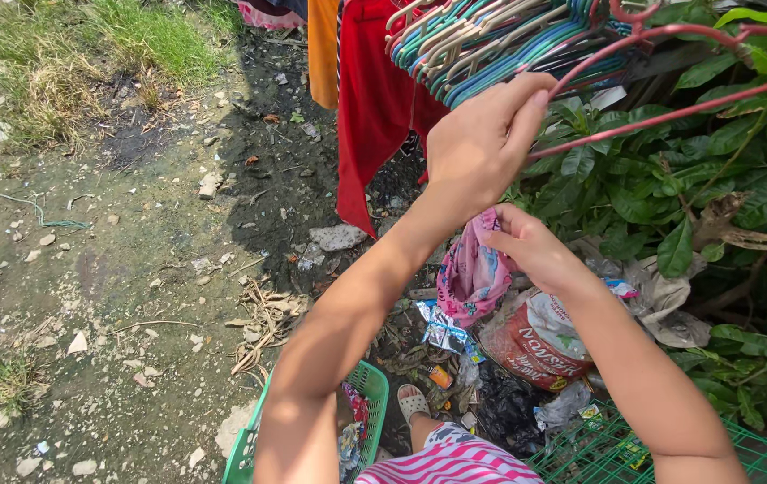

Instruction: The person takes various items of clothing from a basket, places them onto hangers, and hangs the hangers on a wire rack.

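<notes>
Red hanger (670,72) is pinched by left hand (482,143); right hand (531,251) grips pink garment (473,273) (hanging step; threading likely next).

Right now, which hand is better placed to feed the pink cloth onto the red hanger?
Probably the right hand: it already grips the pink cloth just below the red hanger, which the left hand holds up.
</notes>
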